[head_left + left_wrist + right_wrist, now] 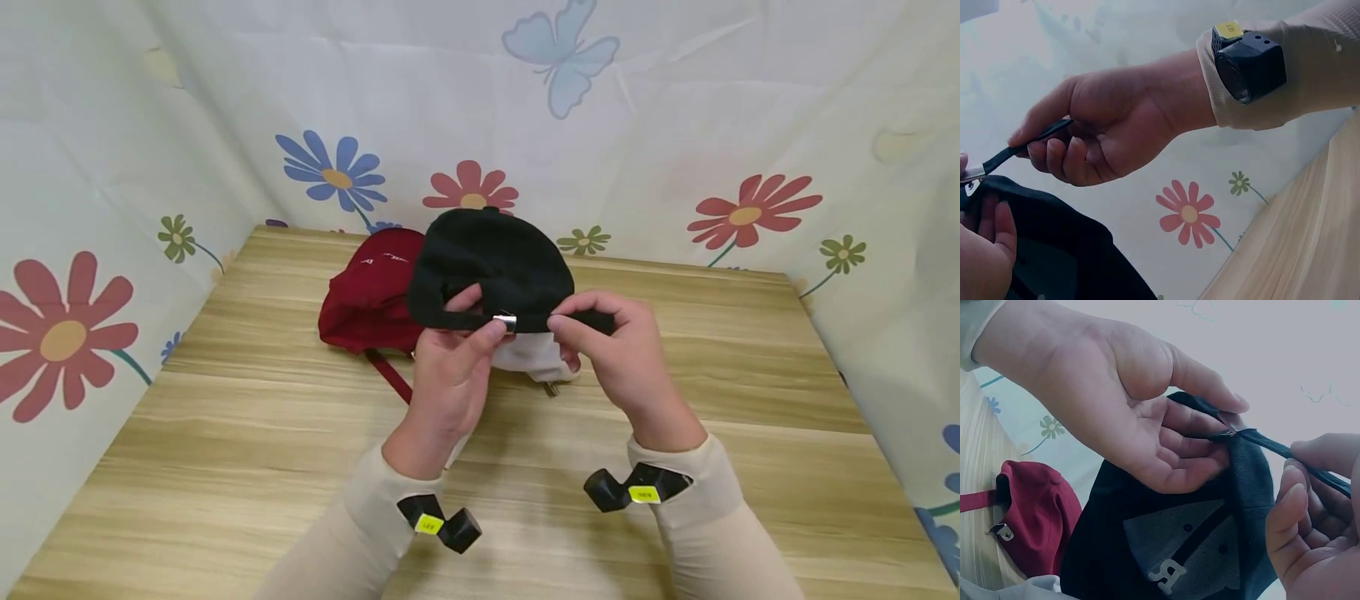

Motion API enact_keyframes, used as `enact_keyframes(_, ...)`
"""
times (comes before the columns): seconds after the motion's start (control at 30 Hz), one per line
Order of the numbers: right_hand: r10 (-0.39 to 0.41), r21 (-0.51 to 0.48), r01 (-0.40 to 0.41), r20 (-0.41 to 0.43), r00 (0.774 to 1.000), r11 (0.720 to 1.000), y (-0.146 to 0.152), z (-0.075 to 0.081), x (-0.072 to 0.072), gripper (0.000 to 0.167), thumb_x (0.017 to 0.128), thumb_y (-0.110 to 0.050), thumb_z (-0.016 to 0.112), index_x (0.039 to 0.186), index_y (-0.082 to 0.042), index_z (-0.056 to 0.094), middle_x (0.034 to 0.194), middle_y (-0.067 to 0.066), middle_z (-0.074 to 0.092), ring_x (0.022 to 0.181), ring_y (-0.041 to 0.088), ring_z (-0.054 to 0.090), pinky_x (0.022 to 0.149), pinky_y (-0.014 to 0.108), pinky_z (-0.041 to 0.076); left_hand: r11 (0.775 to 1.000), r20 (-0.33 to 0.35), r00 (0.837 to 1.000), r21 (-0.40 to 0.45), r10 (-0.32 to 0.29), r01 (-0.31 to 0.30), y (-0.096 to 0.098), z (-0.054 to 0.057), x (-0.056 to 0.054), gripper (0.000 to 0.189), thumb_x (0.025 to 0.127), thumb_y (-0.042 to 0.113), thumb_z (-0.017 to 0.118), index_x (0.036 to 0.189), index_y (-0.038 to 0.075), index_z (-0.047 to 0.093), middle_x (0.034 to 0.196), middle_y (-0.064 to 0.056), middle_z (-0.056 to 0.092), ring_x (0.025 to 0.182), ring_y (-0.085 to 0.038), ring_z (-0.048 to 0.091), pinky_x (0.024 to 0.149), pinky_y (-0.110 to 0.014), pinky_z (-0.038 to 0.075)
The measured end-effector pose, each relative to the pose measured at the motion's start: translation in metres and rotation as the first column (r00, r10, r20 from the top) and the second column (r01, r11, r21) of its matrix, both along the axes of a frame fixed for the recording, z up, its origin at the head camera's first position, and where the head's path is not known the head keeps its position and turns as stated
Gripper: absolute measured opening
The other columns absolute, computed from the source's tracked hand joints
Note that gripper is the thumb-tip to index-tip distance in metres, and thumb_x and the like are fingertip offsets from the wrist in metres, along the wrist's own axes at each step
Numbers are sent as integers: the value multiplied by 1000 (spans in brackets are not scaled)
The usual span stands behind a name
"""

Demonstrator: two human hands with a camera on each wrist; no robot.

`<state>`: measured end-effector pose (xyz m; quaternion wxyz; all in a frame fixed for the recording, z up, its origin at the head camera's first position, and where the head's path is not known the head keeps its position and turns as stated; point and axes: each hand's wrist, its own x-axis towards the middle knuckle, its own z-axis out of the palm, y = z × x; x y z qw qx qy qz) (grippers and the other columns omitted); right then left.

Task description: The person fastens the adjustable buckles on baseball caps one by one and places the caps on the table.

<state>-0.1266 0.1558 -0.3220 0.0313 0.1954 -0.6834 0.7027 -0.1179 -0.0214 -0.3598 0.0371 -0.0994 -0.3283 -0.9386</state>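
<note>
Well, from my remote seat the red cap sits leftmost on the wooden table; its right side is behind the black cap, and its pale lettering is too small for me to read. A red band runs down from it, its end lost behind the left hand.

That hand is closed in a pinch, thumb on the metal buckle at the back of the black cap, most of its fingers hidden behind; one fingertip shows through the cap's opening. The black cap is held up above the table, between both hands. I see a letter-like badge inside it from the right wrist, but cannot make out what it says. Under the cap pokes a white cloth, so covered that I cannot tell its full shape.

Further right, the right hand pinches the black strap between thumb and forefinger, other fingers curled in; the right wrist view cuts this hand off.

Behind hangs a curtain; the black cap blocks part of its middle red flower. I count two hands, one red cap, one black cap, three large red flowers and one butterfly.
</note>
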Motion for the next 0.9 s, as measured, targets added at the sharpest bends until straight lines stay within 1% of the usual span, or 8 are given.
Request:
enact_keyframes(0.17, 12, -109, -14, -18, 1000, 994, -1, -1, -1, 4, 88, 1, 67, 87, -2, 64, 68, 5, 60, 54, 18, 54, 48, 26, 50, 998, -66, 997, -59, -28, 24, 0, 5, -2, 73, 68, 20, 86, 131, 14, 48, 107, 0, 64, 101, -13, 60, 90, -24, 55)
enact_keyframes(0.27, 14, -148, -19, -35, 999, 989, -3, -2, -1, 6, 87, 5, 65, 86, -1, 64, 67, 5, 60, 53, 17, 55, 48, 26, 51, 996, -140, 989, -87, -49, 37, -1, 8, -3, 75, 72, 17, 83, 134, 15, 42, 112, -1, 63, 105, -15, 58, 91, -26, 55)
enact_keyframes(0.47, 17, -175, -29, -66, 998, 984, -5, -3, -2, 4, 87, 7, 64, 86, 3, 63, 65, 7, 60, 51, 19, 55, 46, 29, 50, 995, -263, 961, -65, -86, 71, -4, 8, -5, 48, 81, 5, 75, 125, 16, 58, 121, 1, 61, 111, -17, 53, 89, -25, 54)
enact_keyframes(0.6, 26, -175, -40, -79, 997, 984, -5, -4, -2, 7, 87, 9, 62, 86, 2, 63, 65, 7, 60, 51, 19, 55, 46, 29, 50, 992, -312, 941, -50, -128, 118, -5, 8, -6, 43, 84, -1, 71, 122, 16, 62, 118, 1, 63, 108, -16, 53, 90, -23, 52)
enact_keyframes(0.7, 25, -175, -39, -81, 996, 984, -4, -3, -2, 12, 87, 11, 60, 86, 0, 65, 66, 6, 60, 51, 19, 55, 47, 28, 51, 991, -332, 934, -54, -134, 123, -6, 8, -8, 42, 84, -2, 70, 122, 15, 62, 117, 0, 64, 106, -16, 55, 90, -23, 53)
enact_keyframes(0.77, 22, -173, -36, -80, 997, 984, -4, -4, -2, 10, 87, 9, 62, 86, -1, 65, 66, 6, 60, 52, 18, 56, 47, 28, 51, 993, -330, 937, -50, -113, 103, -6, 8, -8, 43, 83, -2, 71, 122, 14, 62, 117, 0, 65, 106, -15, 57, 91, -24, 53)
enact_keyframes(0.83, 26, -172, -40, -85, 996, 984, -4, -4, -2, 4, 87, 5, 65, 86, 1, 63, 67, 6, 60, 52, 18, 56, 48, 27, 51, 996, -308, 948, -37, -83, 75, -5, 8, -8, 43, 82, -1, 72, 121, 13, 62, 116, 0, 65, 106, -15, 58, 89, -26, 55)
enact_keyframes(0.9, 31, -171, -46, -89, 996, 984, -4, -5, -1, 7, 87, 0, 68, 85, 3, 62, 68, 6, 61, 53, 18, 56, 48, 27, 51, 999, -272, 961, -12, -49, 47, -5, 7, -8, 43, 79, -1, 75, 119, 12, 62, 115, 1, 66, 105, -14, 60, 87, -28, 56)
